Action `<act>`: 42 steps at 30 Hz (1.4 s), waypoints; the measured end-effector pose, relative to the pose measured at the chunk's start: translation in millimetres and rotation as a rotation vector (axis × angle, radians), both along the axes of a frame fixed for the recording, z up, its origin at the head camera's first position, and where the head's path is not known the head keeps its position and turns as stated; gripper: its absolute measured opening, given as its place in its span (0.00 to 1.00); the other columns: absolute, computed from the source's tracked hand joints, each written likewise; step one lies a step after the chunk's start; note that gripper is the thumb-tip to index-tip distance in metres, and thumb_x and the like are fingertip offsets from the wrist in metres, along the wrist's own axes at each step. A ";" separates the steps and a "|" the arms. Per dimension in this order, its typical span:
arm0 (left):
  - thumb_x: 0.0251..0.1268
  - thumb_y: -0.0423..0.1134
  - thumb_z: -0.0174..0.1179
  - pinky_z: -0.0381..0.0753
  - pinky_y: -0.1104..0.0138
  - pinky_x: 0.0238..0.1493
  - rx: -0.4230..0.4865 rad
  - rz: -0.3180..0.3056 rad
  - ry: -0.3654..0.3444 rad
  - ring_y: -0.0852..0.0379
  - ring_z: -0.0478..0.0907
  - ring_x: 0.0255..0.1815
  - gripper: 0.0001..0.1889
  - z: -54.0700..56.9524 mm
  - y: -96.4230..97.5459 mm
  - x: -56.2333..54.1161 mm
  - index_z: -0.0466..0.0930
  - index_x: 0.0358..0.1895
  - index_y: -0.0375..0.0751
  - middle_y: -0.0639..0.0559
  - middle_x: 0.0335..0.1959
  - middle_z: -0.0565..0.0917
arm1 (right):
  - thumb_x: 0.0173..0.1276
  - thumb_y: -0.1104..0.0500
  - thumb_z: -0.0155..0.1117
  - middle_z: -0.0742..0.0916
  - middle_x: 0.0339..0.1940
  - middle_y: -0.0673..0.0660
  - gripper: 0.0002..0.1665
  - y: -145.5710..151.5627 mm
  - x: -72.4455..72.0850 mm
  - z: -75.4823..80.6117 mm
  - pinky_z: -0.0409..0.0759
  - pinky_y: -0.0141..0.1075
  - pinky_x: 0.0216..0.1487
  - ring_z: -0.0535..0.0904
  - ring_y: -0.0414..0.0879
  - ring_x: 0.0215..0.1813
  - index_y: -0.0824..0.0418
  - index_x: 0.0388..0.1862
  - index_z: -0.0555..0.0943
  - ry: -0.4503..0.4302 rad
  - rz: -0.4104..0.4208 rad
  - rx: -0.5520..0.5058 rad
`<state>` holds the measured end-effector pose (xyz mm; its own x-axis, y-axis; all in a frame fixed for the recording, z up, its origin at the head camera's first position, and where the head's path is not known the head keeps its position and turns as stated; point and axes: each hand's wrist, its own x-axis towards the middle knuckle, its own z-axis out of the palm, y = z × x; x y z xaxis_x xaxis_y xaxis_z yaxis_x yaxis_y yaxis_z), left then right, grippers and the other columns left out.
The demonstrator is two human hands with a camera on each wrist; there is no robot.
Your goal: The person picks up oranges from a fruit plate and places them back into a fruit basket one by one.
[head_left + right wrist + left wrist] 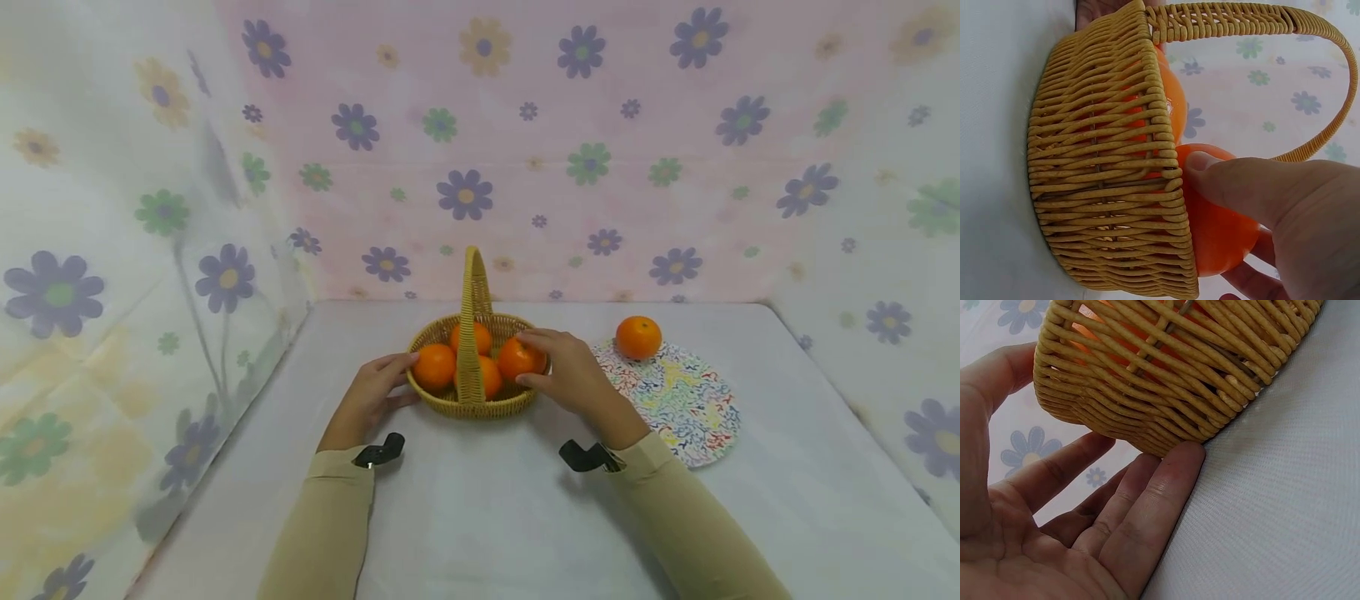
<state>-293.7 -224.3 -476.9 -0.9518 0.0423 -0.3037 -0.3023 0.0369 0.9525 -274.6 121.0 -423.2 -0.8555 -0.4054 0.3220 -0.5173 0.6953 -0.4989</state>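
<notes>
A woven wicker basket (pixel 442 408) with a tall arched handle stands on the white table and holds several oranges (pixel 435 367). At its left end, my left hand (pixel 372 392) holds the basket, thumb near the rim and fingers (pixel 1157 509) low on the wicker wall. My right hand (pixel 573 371) grips an orange (pixel 1216 234) at the basket's right end, thumb on the near side and fingers behind it. That orange sits partly above the rim, next to another orange (pixel 1172 103) inside. The wicker hides the lower parts of the fruit.
To the right lies a round mat (pixel 686 400) with multicoloured squiggles, and one more orange (pixel 638 337) rests at its back left edge. Flower-printed cloth (pixel 525 150) closes off the back and both sides of the table (pixel 465 500).
</notes>
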 end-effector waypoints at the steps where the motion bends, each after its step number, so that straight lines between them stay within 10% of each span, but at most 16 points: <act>1: 0.65 0.61 0.68 0.88 0.54 0.58 -0.002 -0.003 -0.002 0.45 0.75 0.69 0.38 0.6 -1.3 0.3 0.74 0.71 0.40 0.44 0.72 0.74 | 0.63 0.49 0.79 0.82 0.70 0.56 0.38 -1.4 -0.6 0.5 0.77 0.55 0.72 0.77 0.58 0.71 0.53 0.71 0.79 -0.006 -0.001 0.005; 16: 0.72 0.44 0.60 0.87 0.52 0.60 0.010 -0.051 0.010 0.43 0.70 0.73 0.30 -5.2 -6.5 -2.4 0.71 0.74 0.39 0.44 0.75 0.70 | 0.63 0.50 0.78 0.80 0.72 0.57 0.38 -2.4 1.1 -5.4 0.82 0.55 0.66 0.78 0.60 0.66 0.54 0.72 0.78 -0.008 -0.012 -0.005; 42: 0.72 0.43 0.62 0.87 0.53 0.59 0.032 -0.053 0.024 0.43 0.69 0.74 0.31 -4.5 -7.0 -3.5 0.70 0.75 0.38 0.43 0.76 0.69 | 0.68 0.48 0.74 0.79 0.73 0.58 0.37 -7.3 -0.8 -11.1 0.81 0.55 0.68 0.78 0.60 0.66 0.56 0.73 0.77 -0.060 -0.012 0.049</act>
